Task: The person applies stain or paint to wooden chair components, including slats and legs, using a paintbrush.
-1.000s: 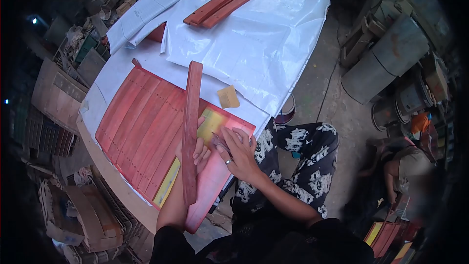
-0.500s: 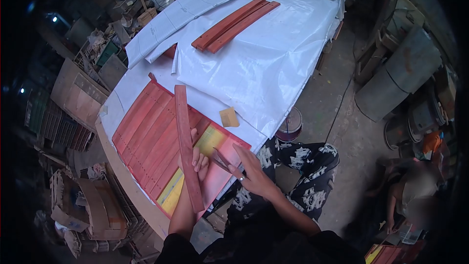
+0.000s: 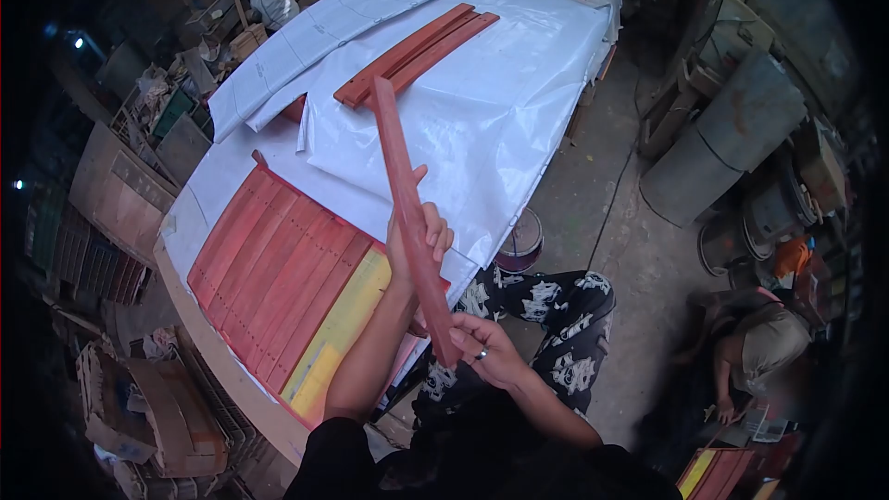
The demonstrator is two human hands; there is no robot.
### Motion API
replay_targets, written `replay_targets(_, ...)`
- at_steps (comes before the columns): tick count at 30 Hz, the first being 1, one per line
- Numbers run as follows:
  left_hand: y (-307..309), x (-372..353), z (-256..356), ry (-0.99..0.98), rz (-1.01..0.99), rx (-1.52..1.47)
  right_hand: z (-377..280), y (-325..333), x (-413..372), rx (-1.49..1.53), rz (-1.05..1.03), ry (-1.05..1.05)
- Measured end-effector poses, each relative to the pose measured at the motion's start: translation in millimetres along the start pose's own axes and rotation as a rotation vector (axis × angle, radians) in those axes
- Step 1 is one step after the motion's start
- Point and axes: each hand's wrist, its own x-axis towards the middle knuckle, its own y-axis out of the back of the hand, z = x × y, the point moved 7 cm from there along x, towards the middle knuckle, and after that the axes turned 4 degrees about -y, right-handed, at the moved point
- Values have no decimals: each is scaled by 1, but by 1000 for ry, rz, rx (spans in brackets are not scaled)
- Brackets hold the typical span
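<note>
A reddish-brown wooden slat (image 3: 407, 185) is held up at a slant over the table. My left hand (image 3: 417, 236) is closed round its middle, fingers wrapped over the edge. At the slat's lower end, my right hand (image 3: 486, 352), wearing a ring, grips with thumb and fingers. Part of this hand is hidden behind the wood, so anything else in it cannot be made out. Left of my hands lies a row of red slats (image 3: 269, 268) side by side, with a yellow strip (image 3: 338, 338) along the near side, partly behind my left forearm.
White plastic sheeting (image 3: 444, 120) covers the table, with two more slats (image 3: 417, 51) on it. A round tub (image 3: 520, 243) stands by its right edge. Cardboard boxes (image 3: 181, 407) sit at lower left. Another person (image 3: 741, 361) works at lower right, near a grey cylinder (image 3: 718, 143).
The slat has risen and shifted right in my left hand, its lower end swinging toward my right hand. My right hand, earlier apart with a dark folded piece, now grips that end.
</note>
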Motion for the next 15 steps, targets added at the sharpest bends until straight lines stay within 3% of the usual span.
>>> replay_targets(1, -3, 4, -5, 42, 33, 134, -8, -1, -1, 68, -42, 34)
replay_targets(3, -11, 9, -8, 126, 97, 405, -28, 6, 3, -91, 54, 137)
replay_targets(7, 22, -10, -27, 240, 88, 569, -69, 34, 14, -213, 260, 285)
replay_targets(12, 10, -86, -41, 504, -275, 704, -122, 66, 36, -328, 474, 401)
replay_targets(15, -7, -128, -60, 539, -495, 747, -140, 81, 74, -341, 512, 434)
